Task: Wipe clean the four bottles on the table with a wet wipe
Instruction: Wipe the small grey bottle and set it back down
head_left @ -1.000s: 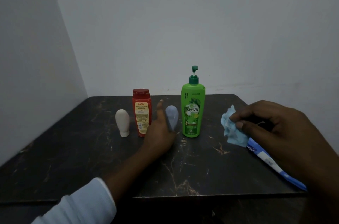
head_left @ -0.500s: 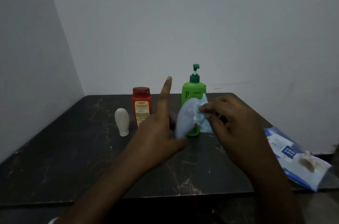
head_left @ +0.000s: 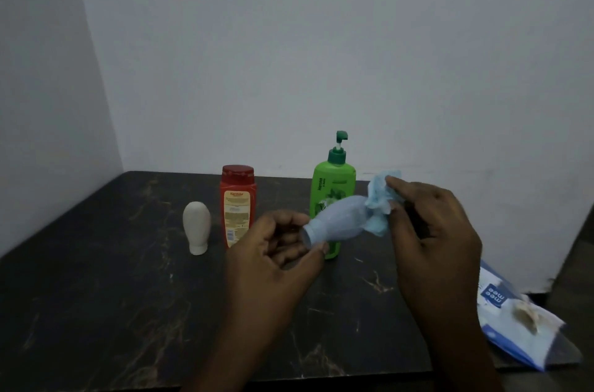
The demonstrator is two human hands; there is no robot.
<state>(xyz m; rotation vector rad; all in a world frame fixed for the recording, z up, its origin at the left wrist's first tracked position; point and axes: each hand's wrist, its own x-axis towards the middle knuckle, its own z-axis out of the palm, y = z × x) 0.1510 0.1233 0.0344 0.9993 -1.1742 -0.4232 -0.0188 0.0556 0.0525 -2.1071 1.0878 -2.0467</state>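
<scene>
My left hand holds a small pale blue bottle by its cap end, tilted sideways above the table. My right hand pinches a crumpled light blue wet wipe against the bottle's rounded far end. Behind the blue bottle stands a tall green pump bottle, partly hidden by it. A red bottle with a yellow label stands upright to its left. Further left a small white bottle rests on its cap.
The dark marble table sits in a corner between two pale walls. A blue and white pack of wet wipes lies at the table's right front edge, partly hanging over it.
My left hand lifted the blue bottle off the table and tipped it sideways. My right hand brought the wipe from the right onto the bottle's end.
</scene>
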